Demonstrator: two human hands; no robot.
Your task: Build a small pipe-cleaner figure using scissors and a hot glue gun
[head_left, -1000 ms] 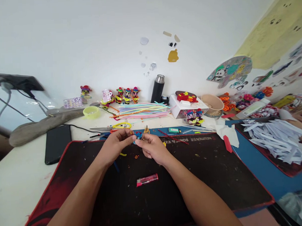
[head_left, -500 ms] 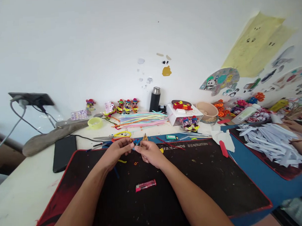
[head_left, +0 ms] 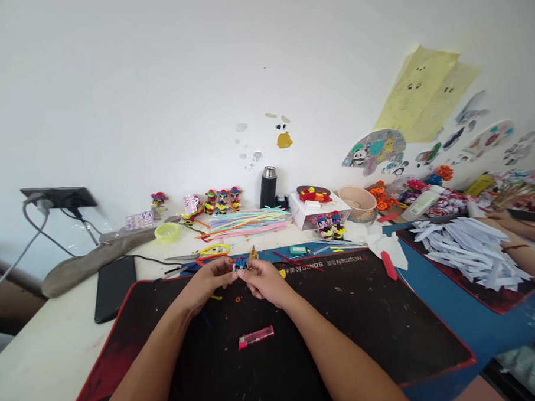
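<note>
Between my fingertips is a small blue and white figure (head_left: 241, 264), partly covered by the fingers; it resembles the little pipe-cleaner dolls (head_left: 223, 200) along the wall. My left hand (head_left: 212, 280) pinches its left side, and my right hand (head_left: 265, 280) pinches its right side. Both hands are over the far part of the black desk mat (head_left: 344, 321). A pink lighter (head_left: 256, 337) lies on the mat nearer to me. Just beyond the hands are yellow-handled scissors (head_left: 214, 250). A small orange ring (head_left: 237, 299) rests below the fingers.
Coloured pipe cleaners (head_left: 248, 222) lie behind the hands. A black thermos (head_left: 268, 188) and a white box (head_left: 319, 213) stand by the wall. At left is a black phone-like slab (head_left: 115, 290). Another person's arm (head_left: 527, 260) reaches beside a heap of paper strips (head_left: 465, 254) at right.
The camera view has shifted slightly. Both hands stay together on the small figure, which now shows more of its blue and white front between the fingers.
</note>
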